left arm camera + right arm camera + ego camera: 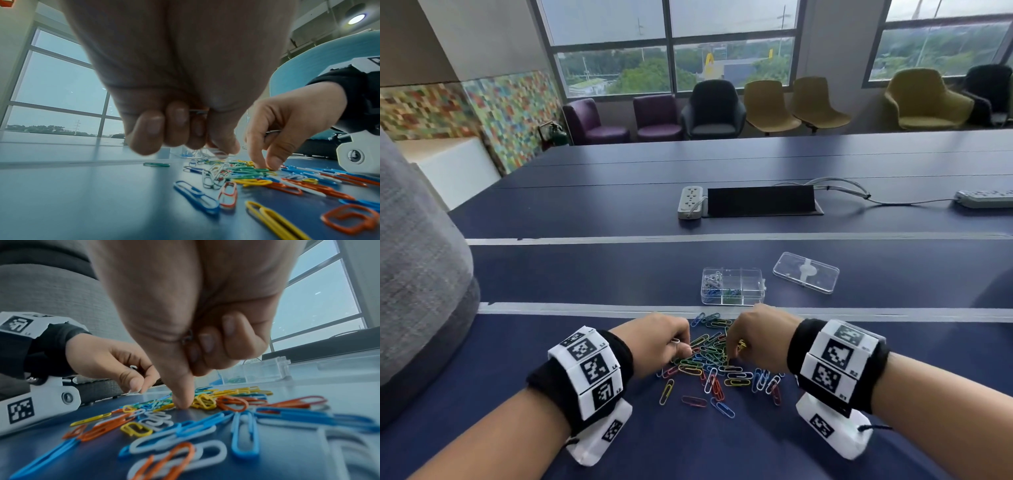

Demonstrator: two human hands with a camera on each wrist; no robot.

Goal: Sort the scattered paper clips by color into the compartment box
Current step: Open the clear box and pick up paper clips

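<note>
Loose pile of plastic-coated wire paper clips (717,363), mixed blue, green, yellow, red-orange & white, lies on the dark blue table (585,274) just in front of the person, clips pointing every which way, no shared axis; a few strays at the near edge, e.g. a yellow clip (666,391) w/ long axis running near-to-far, tilted a bit right. Left hand (657,342) sits at the pile's left edge, fingers curled, pinching a white clip (675,341) btwn thumb & fingers. Right hand (755,337) at the pile's right edge, fingers curled round a yellow clip (741,344), thumb tip pressed down among the clips. Clear plastic compartment box (732,286) stands just beyond the pile, long axis left-right: white clips in far-left cell, blue in near-left, green in near-middle. Its clear lid (805,272) lies flat, right of the box, apart from it.
</note>
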